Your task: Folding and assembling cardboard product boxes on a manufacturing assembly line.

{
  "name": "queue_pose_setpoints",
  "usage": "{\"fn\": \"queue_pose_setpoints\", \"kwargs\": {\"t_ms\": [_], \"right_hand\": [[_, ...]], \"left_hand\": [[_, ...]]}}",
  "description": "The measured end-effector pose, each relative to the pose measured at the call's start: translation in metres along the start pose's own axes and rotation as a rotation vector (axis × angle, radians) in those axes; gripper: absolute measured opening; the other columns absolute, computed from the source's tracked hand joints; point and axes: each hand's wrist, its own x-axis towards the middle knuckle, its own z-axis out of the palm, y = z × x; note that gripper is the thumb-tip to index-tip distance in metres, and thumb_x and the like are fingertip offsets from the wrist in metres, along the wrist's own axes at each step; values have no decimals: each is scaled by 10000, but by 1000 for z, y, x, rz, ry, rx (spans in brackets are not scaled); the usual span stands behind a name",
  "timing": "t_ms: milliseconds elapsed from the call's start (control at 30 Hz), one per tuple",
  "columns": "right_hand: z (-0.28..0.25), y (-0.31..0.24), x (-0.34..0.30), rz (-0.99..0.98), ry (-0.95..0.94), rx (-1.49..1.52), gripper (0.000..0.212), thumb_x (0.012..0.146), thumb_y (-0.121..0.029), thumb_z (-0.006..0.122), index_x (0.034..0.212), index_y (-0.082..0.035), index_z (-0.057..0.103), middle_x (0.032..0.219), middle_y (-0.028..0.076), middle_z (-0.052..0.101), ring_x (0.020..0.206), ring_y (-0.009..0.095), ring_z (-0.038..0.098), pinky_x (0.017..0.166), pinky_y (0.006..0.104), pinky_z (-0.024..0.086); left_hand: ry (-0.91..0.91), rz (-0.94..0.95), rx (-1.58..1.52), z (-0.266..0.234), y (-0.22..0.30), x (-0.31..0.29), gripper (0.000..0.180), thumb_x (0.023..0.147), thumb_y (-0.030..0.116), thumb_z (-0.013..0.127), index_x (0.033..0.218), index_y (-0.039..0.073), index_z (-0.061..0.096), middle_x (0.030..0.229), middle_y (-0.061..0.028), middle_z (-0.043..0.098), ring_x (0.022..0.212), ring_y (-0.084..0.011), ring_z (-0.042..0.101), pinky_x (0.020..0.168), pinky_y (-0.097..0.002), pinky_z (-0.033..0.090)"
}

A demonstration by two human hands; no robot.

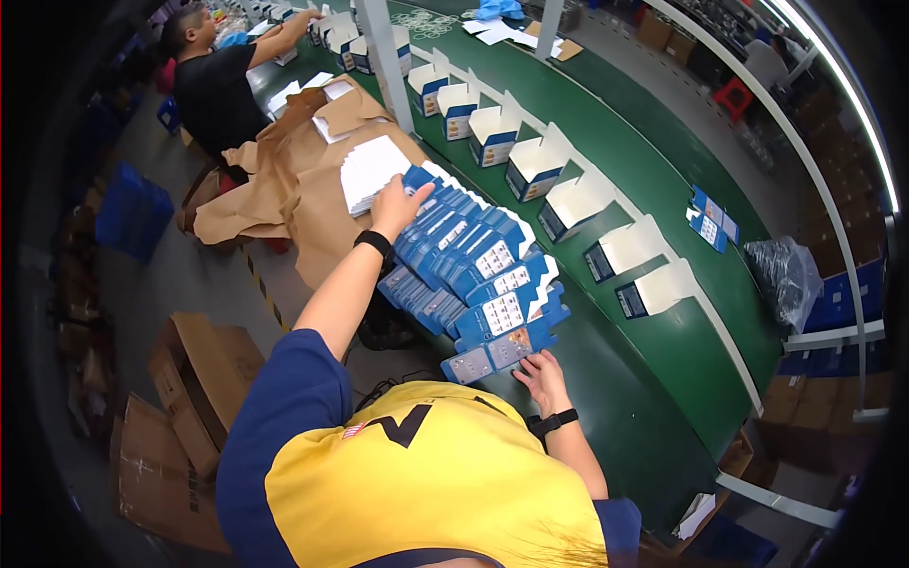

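Note:
A fanned pile of flat blue printed cartons [464,251] slants across the green bench in front of me. At its far end my left hand [396,205] is closed over the edge of the cartons, thumb on top. Beside that hand lies a stack of white sheets [371,170] on brown wrapping paper [275,185]. My right hand [544,383] is at the near end of the pile, its fingers apart and touching the edge of the nearest flat carton [488,355]. Its palm side is partly hidden.
Opened white-and-blue boxes [568,204] stand in a row along the green conveyor [606,123]. Flat cartons [712,220] and a clear plastic bag [784,279] lie at right. A metal post [381,62] rises ahead. A co-worker [213,90] reaches toward boxes. Brown cardboard boxes [170,454] stand left.

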Motion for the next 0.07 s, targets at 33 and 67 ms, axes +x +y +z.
{"fn": "queue_pose_setpoints", "kwargs": {"t_ms": [33,67], "right_hand": [[6,1,5,-1,-1,37,658,825,-77,532,1390,-61,196,1194,154,439,1129,298,449,856,504,463],[9,3,7,-1,-4,31,658,825,-77,532,1390,-61,196,1194,154,439,1129,298,449,856,504,463]], "left_hand": [[-143,65,2,-3,-10,8,863,794,542,591,1355,-40,286,1403,-269,282,1312,-363,284,1017,-551,257],[-287,132,4,-1,-20,16,895,789,574,577,1366,-39,272,1408,-278,268,1311,-367,287,1016,-559,254]]}}
